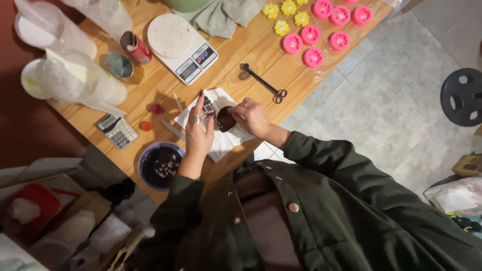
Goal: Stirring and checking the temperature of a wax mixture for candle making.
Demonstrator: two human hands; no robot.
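Note:
My left hand [198, 131], a ring on one finger, pinches a small dark object [209, 107] just above a small round dark cup [225, 120]. My right hand [252, 117] grips that cup from the right side. Both hands hover over a sheet of white paper [221, 145] near the front edge of the wooden table [241, 50]. What the small object is cannot be made out. My dark green sleeves reach in from below.
Left of the paper stand a dark bowl of pale pieces [160, 166], a calculator [118, 132] and two small red blobs [157, 108]. Behind are a white kitchen scale [182, 46], black long-handled scissors [264, 83], a can [135, 47], plastic jugs [65, 80], and pink [311, 36] and yellow flower shapes [287, 12].

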